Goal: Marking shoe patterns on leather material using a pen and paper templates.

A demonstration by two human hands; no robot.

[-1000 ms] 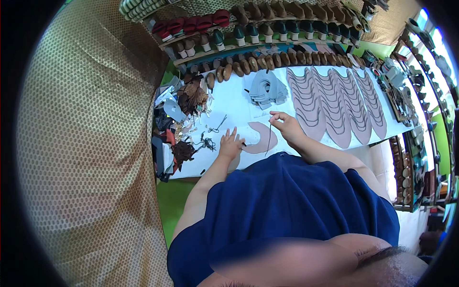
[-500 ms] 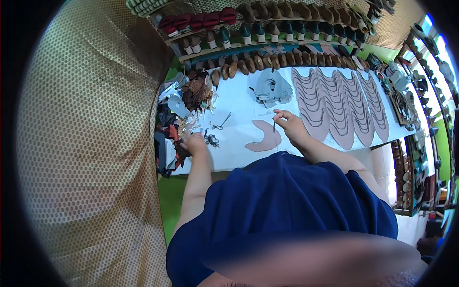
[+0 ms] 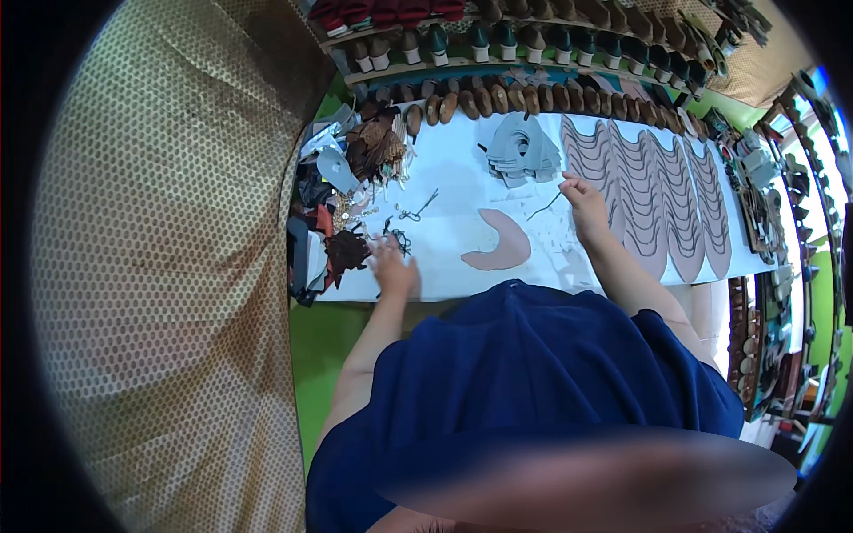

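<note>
Between the fingertips of my right hand (image 3: 586, 206), a thin dark cord (image 3: 545, 207) is pinched, its free end slanting down to the left above the white table. My left hand (image 3: 391, 266), a little blurred, has its fingers spread beside a small tangle of dark cords (image 3: 402, 240); nothing shows in its grip. A pinkish-brown U-shaped cut piece (image 3: 508, 244) lies flat between my hands. Beyond it sits a stack of grey-blue U-shaped pieces (image 3: 520, 147). To the right of my right hand, pinkish-brown pieces with dark edges overlap in long rows (image 3: 638, 191).
Scraps, brown tasselled bits and small metal parts crowd the table's left end (image 3: 369, 151). Several wooden shoe lasts (image 3: 498, 98) line the back edge, below shelves of shoes (image 3: 480, 44). A patterned curtain (image 3: 178, 266) hangs at left; another shoe rack (image 3: 773, 293) stands at right.
My left hand has come right from the scraps to the dark cords, its fingers spreading. My right hand has moved right with the cord, which now slants instead of hanging down. The view has shifted slightly.
</note>
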